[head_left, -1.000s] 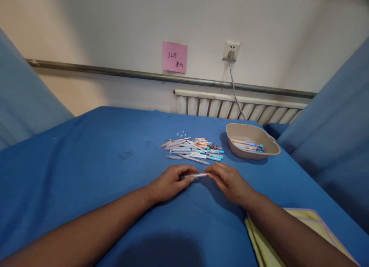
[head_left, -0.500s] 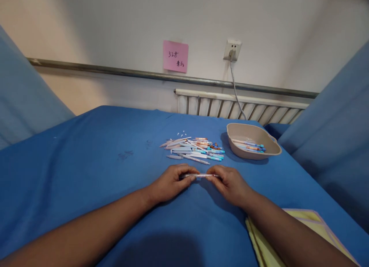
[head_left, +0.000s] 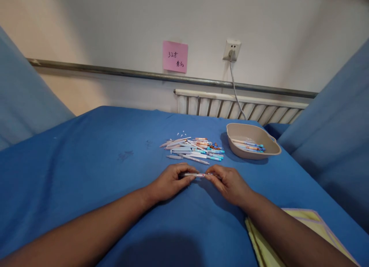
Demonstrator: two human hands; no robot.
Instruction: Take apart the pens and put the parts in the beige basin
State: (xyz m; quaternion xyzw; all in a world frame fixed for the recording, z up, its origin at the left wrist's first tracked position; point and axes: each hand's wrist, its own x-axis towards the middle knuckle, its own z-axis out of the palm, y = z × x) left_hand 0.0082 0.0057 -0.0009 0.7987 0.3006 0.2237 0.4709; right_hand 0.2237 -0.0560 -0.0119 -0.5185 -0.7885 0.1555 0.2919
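Note:
Between my two hands a slim, pale pen [head_left: 198, 175] with pinkish marks lies level above the blue cloth. My left hand [head_left: 175, 179] pinches its left part between thumb and fingers. My right hand [head_left: 227, 182] is closed on the right end, and the fingertips hide most of that end. Just beyond the hands is a loose pile of pen parts [head_left: 190, 148], with white, grey, turquoise and orange-brown pieces. Several tiny white tips [head_left: 181, 134] are scattered behind the pile.
A beige plastic basin [head_left: 253, 155] holding several pens [head_left: 248, 146] stands at the right. Near my right forearm lies a folded yellow cloth [head_left: 305, 217]. Behind the blue-covered table [head_left: 86, 155] are a radiator [head_left: 213, 105], a metal rail and a plugged-in cable.
My right hand has shifted slightly left along the pen, so the gap between my hands is a little narrower. The pile and basin have not moved.

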